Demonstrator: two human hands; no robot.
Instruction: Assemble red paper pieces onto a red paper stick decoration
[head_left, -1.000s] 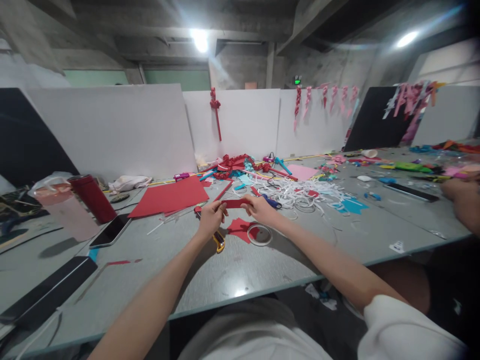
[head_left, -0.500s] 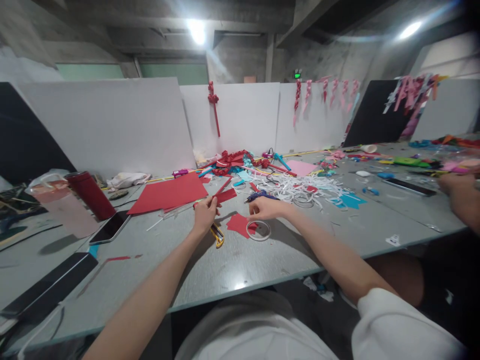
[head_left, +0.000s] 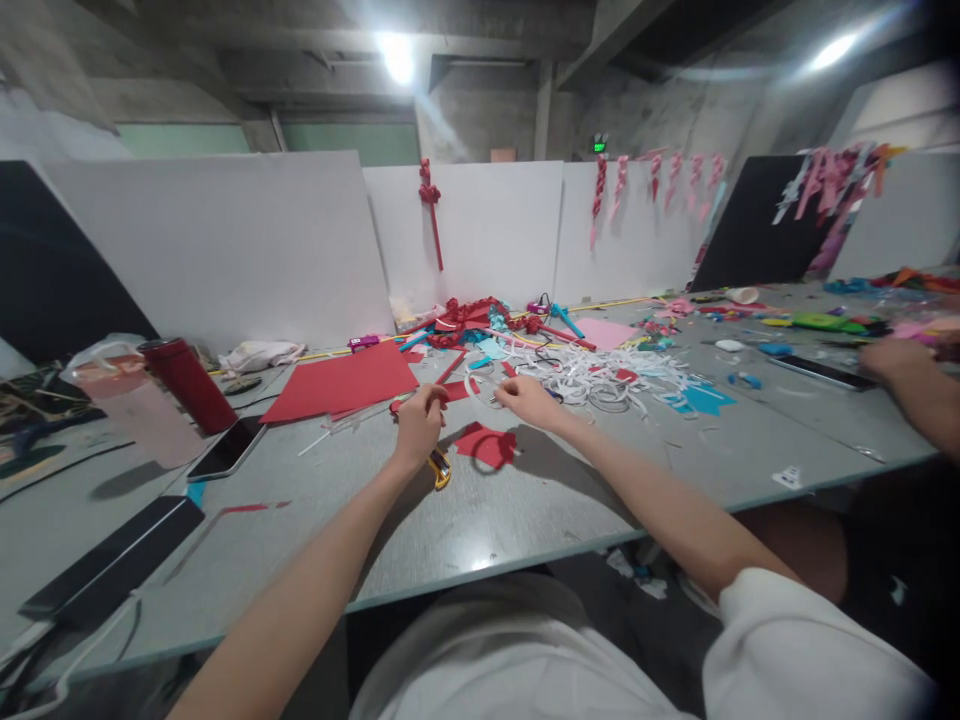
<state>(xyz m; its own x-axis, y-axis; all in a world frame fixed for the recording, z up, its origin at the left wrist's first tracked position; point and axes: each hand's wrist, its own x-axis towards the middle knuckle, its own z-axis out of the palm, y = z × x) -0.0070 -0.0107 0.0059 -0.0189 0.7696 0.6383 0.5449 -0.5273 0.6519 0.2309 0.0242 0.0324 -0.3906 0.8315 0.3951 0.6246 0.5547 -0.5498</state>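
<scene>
My right hand [head_left: 529, 402] pinches a thin white roll of tape [head_left: 471, 381], held up off the table as a narrow ring. Below it lie small red paper pieces [head_left: 486, 446] with the ring's shadow across them. My left hand [head_left: 420, 425] is closed to the left of the ring, fingertips drawn together; what they hold, if anything, is hidden. Just beyond those fingers is a red paper strip [head_left: 459, 390]. A yellow utility knife [head_left: 441, 470] rests on the table beside my left wrist, partly hidden by it.
Large red paper sheets [head_left: 345, 382] lie to the left, near a phone [head_left: 225, 448], a red tumbler [head_left: 189, 385] and a plastic bottle [head_left: 139, 410]. White strips [head_left: 600, 380] are heaped behind my right hand. Another person's hand [head_left: 896, 360] is at the far right.
My right hand has lifted the roll of tape off the red paper pieces and brought it up and left, toward my left hand. My left hand has shifted slightly.
</scene>
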